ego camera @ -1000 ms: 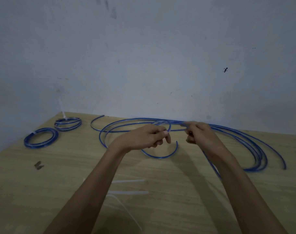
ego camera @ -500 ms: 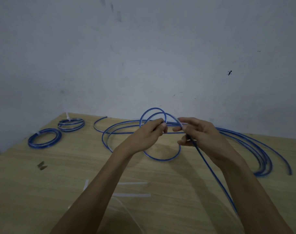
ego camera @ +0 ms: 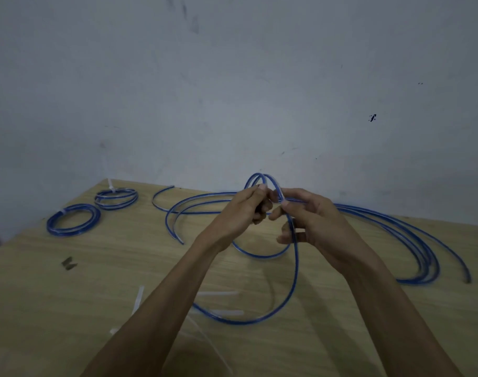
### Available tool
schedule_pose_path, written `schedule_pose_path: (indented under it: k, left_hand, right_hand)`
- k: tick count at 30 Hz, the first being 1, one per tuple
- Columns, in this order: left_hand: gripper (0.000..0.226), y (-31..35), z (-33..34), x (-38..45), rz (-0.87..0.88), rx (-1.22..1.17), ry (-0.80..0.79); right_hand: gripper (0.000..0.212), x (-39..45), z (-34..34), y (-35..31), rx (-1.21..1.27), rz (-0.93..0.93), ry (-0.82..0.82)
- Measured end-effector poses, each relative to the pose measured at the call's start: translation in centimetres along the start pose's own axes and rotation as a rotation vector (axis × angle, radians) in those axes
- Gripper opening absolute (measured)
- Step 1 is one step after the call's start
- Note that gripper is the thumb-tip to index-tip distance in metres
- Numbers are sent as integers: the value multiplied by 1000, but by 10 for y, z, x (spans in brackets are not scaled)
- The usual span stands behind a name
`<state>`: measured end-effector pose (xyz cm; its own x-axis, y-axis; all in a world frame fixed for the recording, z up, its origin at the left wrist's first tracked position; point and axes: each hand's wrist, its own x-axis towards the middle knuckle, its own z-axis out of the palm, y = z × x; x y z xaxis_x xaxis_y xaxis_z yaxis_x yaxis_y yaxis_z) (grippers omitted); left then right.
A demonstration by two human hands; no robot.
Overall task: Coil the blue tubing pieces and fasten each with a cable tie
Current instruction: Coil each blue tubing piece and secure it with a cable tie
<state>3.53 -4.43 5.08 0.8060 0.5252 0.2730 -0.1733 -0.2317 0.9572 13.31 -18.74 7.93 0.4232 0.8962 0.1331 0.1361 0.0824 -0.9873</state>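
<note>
Both hands gripped one blue tubing piece, held in loops above the worktop.

Left hand [ego camera: 239, 213] fingers were curled round the loop crossing; right hand [ego camera: 311, 216] pinched the tubing [ego camera: 296, 268] between thumb and forefinger, other fingers loosely curled. One wide loop hung down to the worktop [ego camera: 69, 308]. Two finished coils [ego camera: 73, 219] [ego camera: 116, 198], each tied, lay far left. Loose tubing lengths [ego camera: 412, 240], count unclear, lay behind. Several white cable ties [ego camera: 137, 299] lay near the forearms.

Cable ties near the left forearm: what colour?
White, translucent-looking cable ties, seen in the head view.
</note>
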Motion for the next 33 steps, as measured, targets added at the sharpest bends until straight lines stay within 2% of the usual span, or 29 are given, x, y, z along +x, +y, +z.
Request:
schedule_pose_path:
  k: [2,6,10,13,15,17,20,23,29,33]
  left_hand:
    - [46,0,1,0,-25,-26,4]
    - [59,0,0,1,-52,-62,-9]
    - [55,9,-1,-2,-40,-197,-55]
    - [46,18,2,-3,-21,-264,-21]
    - [40,24,4,-2,-26,-353,56]
    - [37,28,0,0,-57,-532,107]
    - [35,29,-14,0,-60,-832,49]
    - [33,28,-29,2,-17,-976,75]
    - [36,26,-59,1,22,-1205,135]
    - [25,28,-70,0,33,-1367,70]
  right_hand:
    - [16,-2,1,-2,-38,-14,12]
    - [20,-1,5,-2,-97,-30,60]
    - [25,-1,17,-1,-61,-135,152]
    - [32,-1,28,0,-46,-176,208]
    - [37,-2,33,2,-55,-161,164]
    - [36,-3,36,3,-115,-126,54]
    - [32,-6,37,3,-234,-87,-107]
    - [31,-9,33,-2,-318,-55,-211]
    - [32,-14,15,-16,-490,-101,-258]
    - [28,-11,5,-8,-625,-106,-278]
